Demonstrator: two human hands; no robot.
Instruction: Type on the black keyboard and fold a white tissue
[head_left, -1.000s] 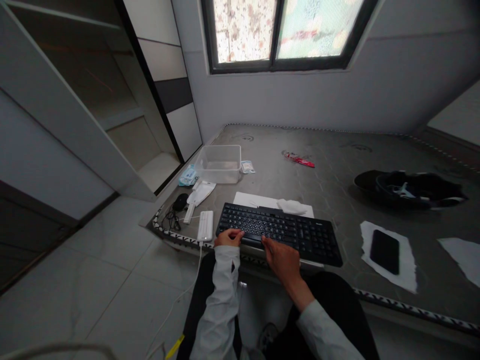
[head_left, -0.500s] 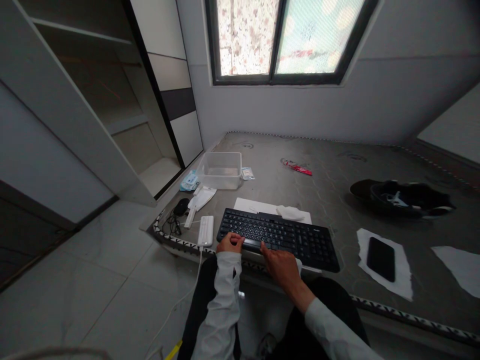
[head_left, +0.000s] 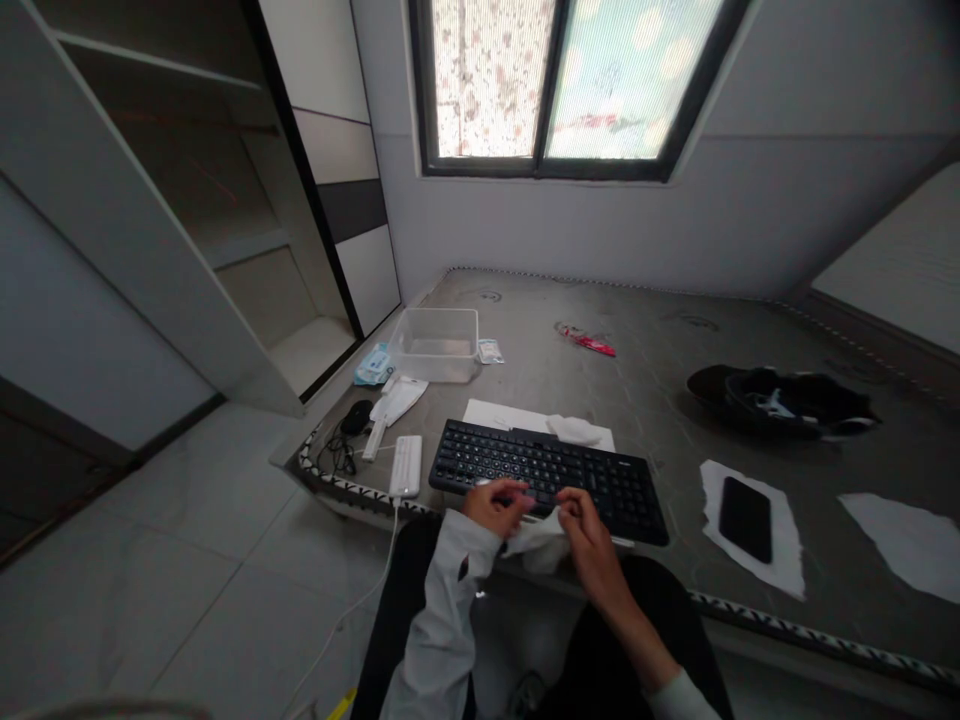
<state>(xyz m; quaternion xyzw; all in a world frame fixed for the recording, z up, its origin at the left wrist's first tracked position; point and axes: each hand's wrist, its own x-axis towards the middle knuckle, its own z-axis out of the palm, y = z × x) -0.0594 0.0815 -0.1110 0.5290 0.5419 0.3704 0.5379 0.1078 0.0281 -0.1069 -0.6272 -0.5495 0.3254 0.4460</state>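
A black keyboard lies near the front edge of the grey-covered surface, slightly angled. My right hand is just over its front edge, thumb and fingers pinched on a crumpled white tissue that hangs below the keyboard's edge. To the left, my left hand hovers at the front keys with its fingers half curled and a gap between thumb and forefinger. The tissue's left end comes close to this hand; whether they touch is unclear. Behind the keyboard, a folded white tissue rests on a white sheet.
Left of the keyboard are a white power bank with a cable, a black mouse and a clear plastic box. On the right lie a phone on white paper and a dark shoe. A red item lies farther back.
My right hand has lifted from the keyboard's front edge, and the tissue now shows in it. My left hand has moved right, toward the right hand. The view has shifted slightly.
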